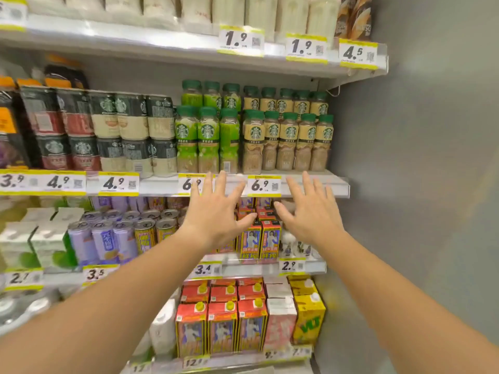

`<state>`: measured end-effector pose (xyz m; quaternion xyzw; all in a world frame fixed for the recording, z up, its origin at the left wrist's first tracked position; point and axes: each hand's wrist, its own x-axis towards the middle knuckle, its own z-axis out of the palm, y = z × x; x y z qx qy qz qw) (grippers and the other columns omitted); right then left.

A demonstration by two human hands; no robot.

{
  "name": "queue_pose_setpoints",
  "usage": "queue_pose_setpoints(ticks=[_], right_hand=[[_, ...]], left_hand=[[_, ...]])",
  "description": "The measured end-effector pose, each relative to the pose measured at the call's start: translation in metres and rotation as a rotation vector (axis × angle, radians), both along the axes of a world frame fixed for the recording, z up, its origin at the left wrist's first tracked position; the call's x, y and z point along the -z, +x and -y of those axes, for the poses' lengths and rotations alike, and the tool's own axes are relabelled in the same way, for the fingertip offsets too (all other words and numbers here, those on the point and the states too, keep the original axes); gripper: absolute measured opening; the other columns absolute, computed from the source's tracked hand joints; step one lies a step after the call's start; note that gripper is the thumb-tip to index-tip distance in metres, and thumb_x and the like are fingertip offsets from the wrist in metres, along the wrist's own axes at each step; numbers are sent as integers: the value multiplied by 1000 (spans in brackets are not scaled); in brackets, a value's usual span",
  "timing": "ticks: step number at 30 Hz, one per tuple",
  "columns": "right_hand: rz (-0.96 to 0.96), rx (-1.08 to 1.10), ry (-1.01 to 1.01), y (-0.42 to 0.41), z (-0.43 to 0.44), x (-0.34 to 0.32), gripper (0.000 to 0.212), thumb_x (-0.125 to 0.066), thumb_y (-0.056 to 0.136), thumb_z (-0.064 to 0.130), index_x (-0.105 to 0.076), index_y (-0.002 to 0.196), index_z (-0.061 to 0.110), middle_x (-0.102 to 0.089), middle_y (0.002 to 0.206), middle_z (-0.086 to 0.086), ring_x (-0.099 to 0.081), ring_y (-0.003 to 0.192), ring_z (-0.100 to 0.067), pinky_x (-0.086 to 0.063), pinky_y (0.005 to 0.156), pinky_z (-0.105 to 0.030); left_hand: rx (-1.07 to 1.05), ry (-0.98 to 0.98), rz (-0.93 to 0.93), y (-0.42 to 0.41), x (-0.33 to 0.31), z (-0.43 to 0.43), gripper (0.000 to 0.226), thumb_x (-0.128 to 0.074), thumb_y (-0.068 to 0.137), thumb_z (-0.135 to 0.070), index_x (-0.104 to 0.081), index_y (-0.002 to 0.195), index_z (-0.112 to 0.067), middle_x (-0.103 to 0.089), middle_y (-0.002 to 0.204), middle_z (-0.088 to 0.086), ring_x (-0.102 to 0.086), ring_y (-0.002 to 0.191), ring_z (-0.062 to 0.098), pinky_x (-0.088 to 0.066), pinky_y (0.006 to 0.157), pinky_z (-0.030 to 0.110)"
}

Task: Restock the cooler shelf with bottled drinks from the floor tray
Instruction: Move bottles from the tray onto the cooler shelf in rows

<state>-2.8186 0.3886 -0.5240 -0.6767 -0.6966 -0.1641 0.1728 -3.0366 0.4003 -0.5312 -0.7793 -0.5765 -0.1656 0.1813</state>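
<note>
Our left hand [216, 214] and right hand [310, 214] at frame centre, each grip spread and empty, below the cooler shelf [310, 182] edge, green-capped bottles [270, 141] standing above

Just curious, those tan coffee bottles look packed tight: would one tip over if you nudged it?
Probably not sideways: the tan bottles stand shoulder to shoulder, with green bottles on one side. Tall and narrow, one might rock forward toward the shelf edge. They look full, so likely heavy for their size.

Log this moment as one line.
left hand: open, empty | right hand: open, empty | both below green-capped plastic coffee bottles | floor tray: not visible
</note>
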Motion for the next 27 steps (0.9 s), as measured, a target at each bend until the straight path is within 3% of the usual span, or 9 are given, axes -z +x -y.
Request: queue_pose_setpoints(ticks=[6, 15, 18, 21, 24, 27], right_hand=[[-5, 30, -67, -25, 55, 75, 77, -31, 89, 65, -28, 156, 26, -22, 164, -17, -19, 151, -34, -15, 121, -50], [-114, 85, -346, -54, 122, 218, 91, -13, 79, 68, -29, 156, 22, -23, 164, -13, -18, 152, -29, -18, 122, -46], [-132, 91, -458, -61, 140, 279, 81, -24, 88, 65, -28, 156, 21, -23, 164, -12, -19, 152, -29, -19, 121, -45], [-160, 97, -587, -66, 156, 335, 74, -32, 95, 61, -20, 158, 24, -14, 167, -10, -12, 153, -27, -15, 123, -44], [-181, 101, -682, -70, 168, 385, 72, -31, 97, 61, -18, 158, 27, -13, 167, -9, -13, 153, -25, -15, 123, -41], [-229, 104, -749, -72, 170, 428, 71, -29, 97, 61, -16, 159, 28, -15, 167, -7, -13, 153, -24, -14, 123, -38]], left_hand=[[60, -119, -1, -31, 81, 41, 95, -16, 78, -81, -15, 158, -29, -18, 164, 17, -18, 149, 41, -19, 117, 60], [73, -383, -32, -61, 234, 97, 95, -18, 83, -79, -15, 158, -21, -22, 163, 17, -19, 149, 40, -20, 117, 58], [75, -511, -73, -69, 290, 118, 95, -14, 84, -78, -12, 158, -20, -19, 164, 16, -16, 150, 38, -16, 120, 56], [62, -612, -64, -75, 341, 135, 100, -7, 79, -78, -19, 157, -16, -25, 161, 17, -21, 148, 38, -21, 119, 52], [49, -734, 41, -73, 384, 143, 97, -12, 82, -75, -25, 154, -12, -33, 156, 16, -28, 144, 35, -28, 117, 45], [5, -893, 264, -64, 419, 133, 79, -32, 95, -64, -21, 155, -13, -31, 158, 9, -31, 143, 27, -32, 115, 41]])
